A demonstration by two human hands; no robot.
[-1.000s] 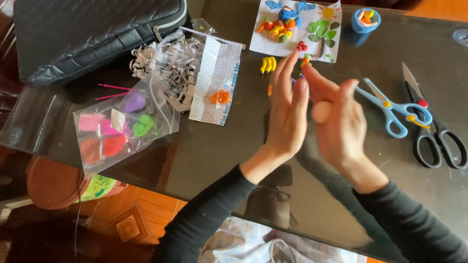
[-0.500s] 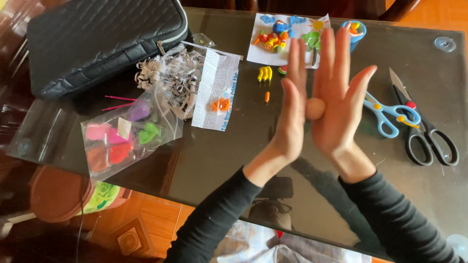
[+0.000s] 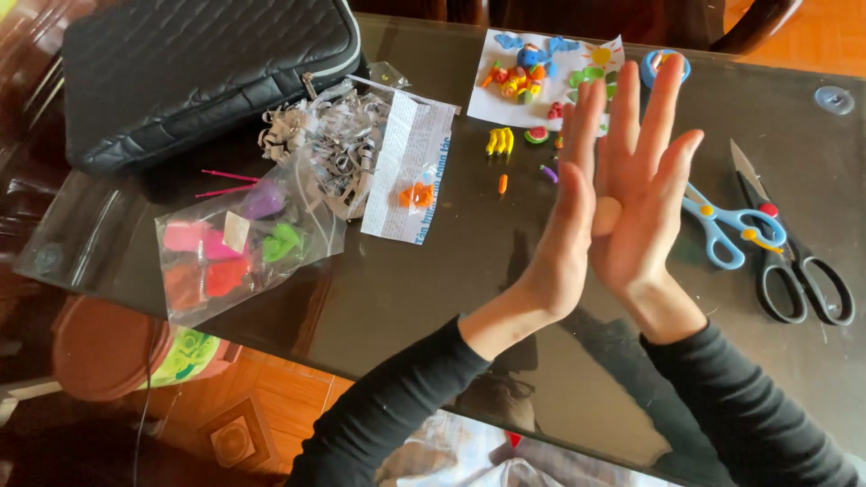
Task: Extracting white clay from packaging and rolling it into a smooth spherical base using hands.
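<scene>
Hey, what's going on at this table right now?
A person in black sleeves presses a small pale ball of clay between the left hand and right hand, palms flat, fingers pointing up, above a dark glass table. To the right lie blue scissors and black scissors. A clear bag of coloured clay pieces lies to the left, near a black quilted case. Small clay figures sit on a white sheet at the far edge.
</scene>
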